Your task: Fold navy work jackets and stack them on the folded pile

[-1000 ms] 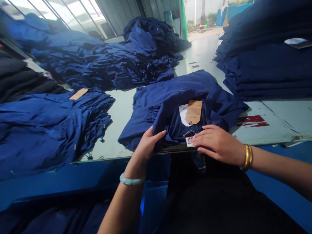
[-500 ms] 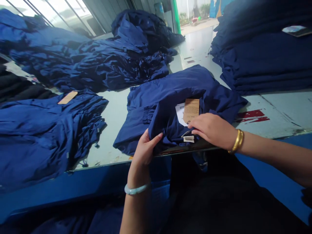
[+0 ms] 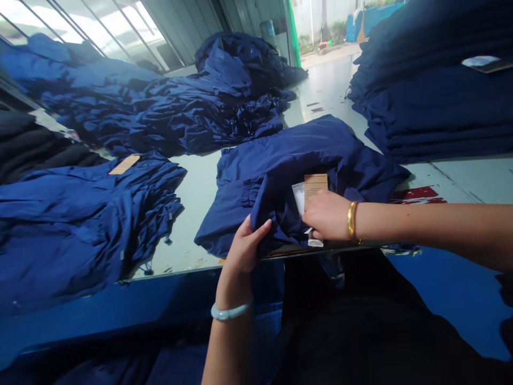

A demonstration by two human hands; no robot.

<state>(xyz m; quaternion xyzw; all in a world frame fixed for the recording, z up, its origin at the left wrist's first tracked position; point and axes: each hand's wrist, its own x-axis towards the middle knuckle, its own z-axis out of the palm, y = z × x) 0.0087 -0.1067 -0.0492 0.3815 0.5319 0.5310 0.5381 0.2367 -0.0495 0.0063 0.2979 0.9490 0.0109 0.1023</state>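
Head view, counter station: the left hand [image 3: 248, 248], a pale green bangle [image 3: 230, 312] at its wrist, is curled around the near folded edge of a navy garment [image 3: 304, 155], with the fabric clenched between thumb and fingers. The right hand [image 3: 326, 216], a gold bangle [image 3: 351, 220] at its wrist, lies over the middle of the garment, partly covering a kraft hang tag [image 3: 316, 187] and a white label [image 3: 298, 197]. Whether it grasps either one cannot be determined. A small white tag [image 3: 315, 243] shows just below those fingers.

The garment lies folded over on itself at the near edge of the pale counter [image 3: 192, 214], with its front edge at the rim. To its left is a rumpled blue garment pile [image 3: 76, 214] bearing a second kraft tag [image 3: 124, 164]; crumpled navy heaps [image 3: 172, 117] lie beyond. To the right stands a folded navy stack [image 3: 436, 112], and a red mark [image 3: 417, 195] is on the counter near it — dark garments [image 3: 24, 139] lie at far left.
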